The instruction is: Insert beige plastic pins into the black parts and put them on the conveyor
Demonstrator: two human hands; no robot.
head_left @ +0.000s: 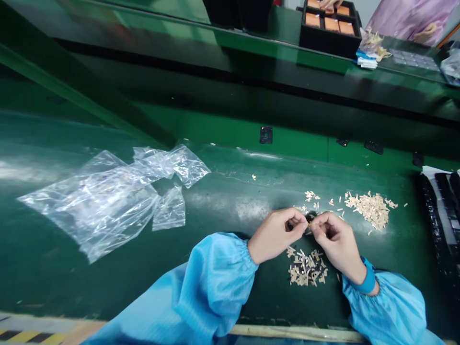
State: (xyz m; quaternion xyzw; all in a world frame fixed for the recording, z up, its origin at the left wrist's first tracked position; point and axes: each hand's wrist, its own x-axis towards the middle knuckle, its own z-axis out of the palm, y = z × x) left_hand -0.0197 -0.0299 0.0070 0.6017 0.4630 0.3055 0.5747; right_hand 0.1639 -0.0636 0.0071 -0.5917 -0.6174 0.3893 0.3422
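My left hand [278,233] and my right hand [336,242] meet fingertip to fingertip above the green bench. Both are closed in a pinch on one tiny yellowish piece [308,224]; its exact kind is too small to make out. Just below them lies a pile of small beige and dark strips [308,268]. To the right of my right hand spreads a larger heap of small beige pieces [373,209]. A few loose beige bits [312,195] are scattered behind my fingertips.
Crumpled clear plastic bags [108,206] lie on the left. Black trays [440,211] stand at the right edge. On the raised shelf behind, a person's hand [328,5] reaches into a black box [330,40] with orange blocks. A green beam [79,81] slants across the upper left.
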